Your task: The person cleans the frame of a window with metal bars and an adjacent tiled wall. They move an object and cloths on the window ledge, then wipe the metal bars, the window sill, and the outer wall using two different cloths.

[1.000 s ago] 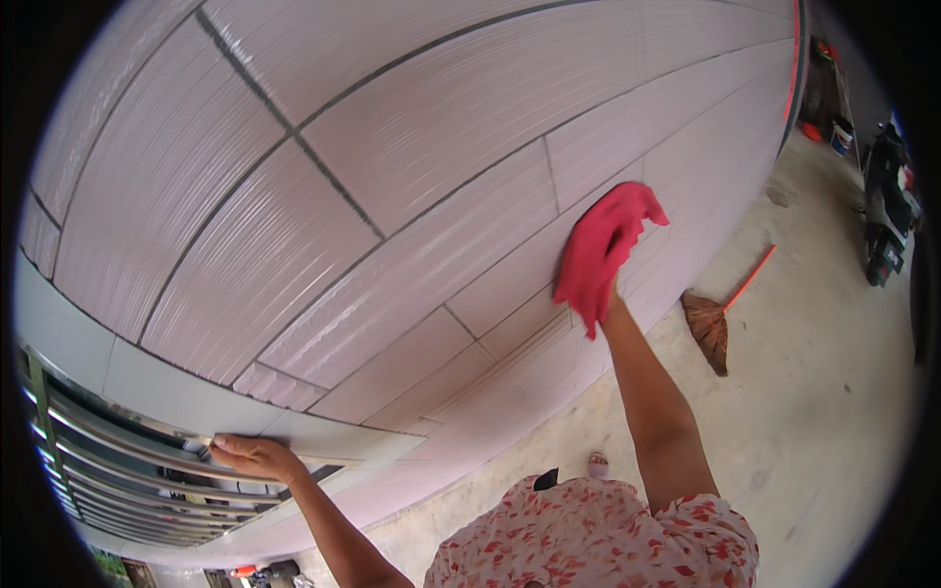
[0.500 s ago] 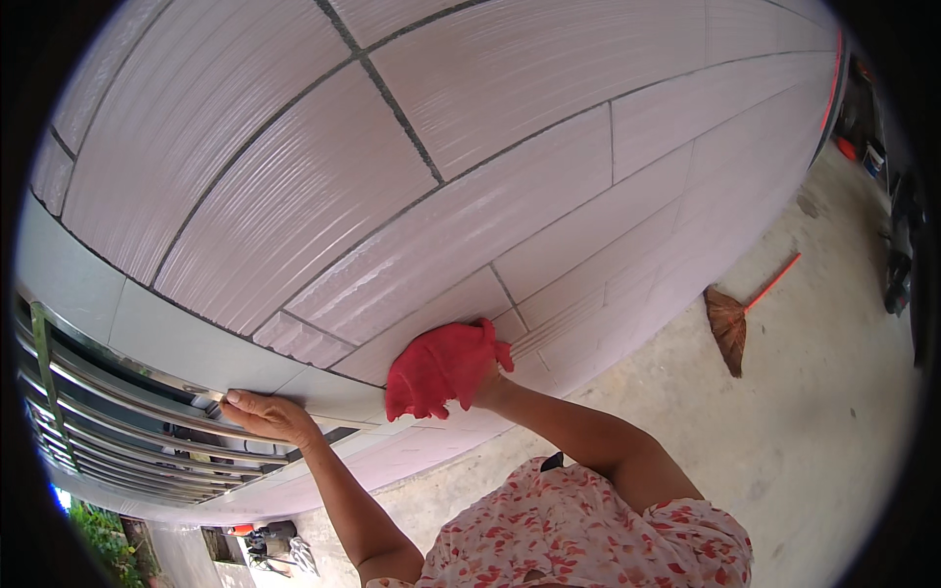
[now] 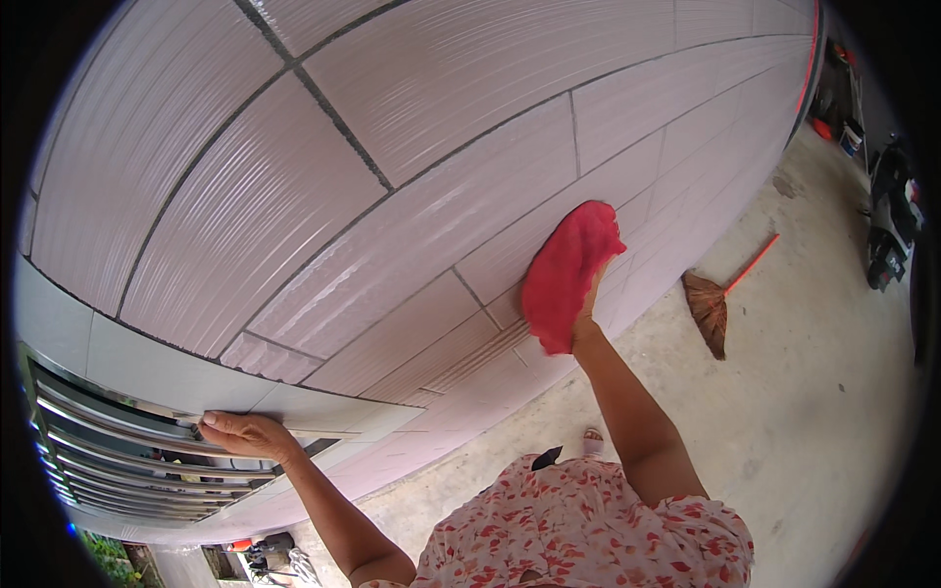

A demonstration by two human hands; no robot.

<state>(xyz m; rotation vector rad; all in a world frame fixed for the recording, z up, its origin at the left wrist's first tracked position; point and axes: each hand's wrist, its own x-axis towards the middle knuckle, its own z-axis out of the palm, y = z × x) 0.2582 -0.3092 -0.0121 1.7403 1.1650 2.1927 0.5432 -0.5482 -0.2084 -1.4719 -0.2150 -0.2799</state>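
Observation:
My right hand [image 3: 587,318] is spread behind a red cloth [image 3: 573,279] and presses it flat against the pale pink tiled wall [image 3: 412,265]. Most of its fingers are hidden by the cloth. Lower and to the left, my left hand [image 3: 247,435] grips a metal window bar [image 3: 147,434] at the edge of the window opening. The thumb lies along the near side, while the other fingertips are out of sight. Smooth whitish tiles [image 3: 167,367] frame the window between the bars and the pink wall.
A broom [image 3: 708,309] with a red-orange handle lies on the concrete floor [image 3: 814,412] at right. Beyond it stand a motorbike [image 3: 890,220] and a small bucket [image 3: 851,137]. A foot in a sandal [image 3: 593,439] shows below the wall. Green plants [image 3: 106,557] appear at lower left.
My right hand has slid the red cloth up and to the right along the tiles, away from the window. The left hand keeps its hold on the bar. The whole view has shifted slightly.

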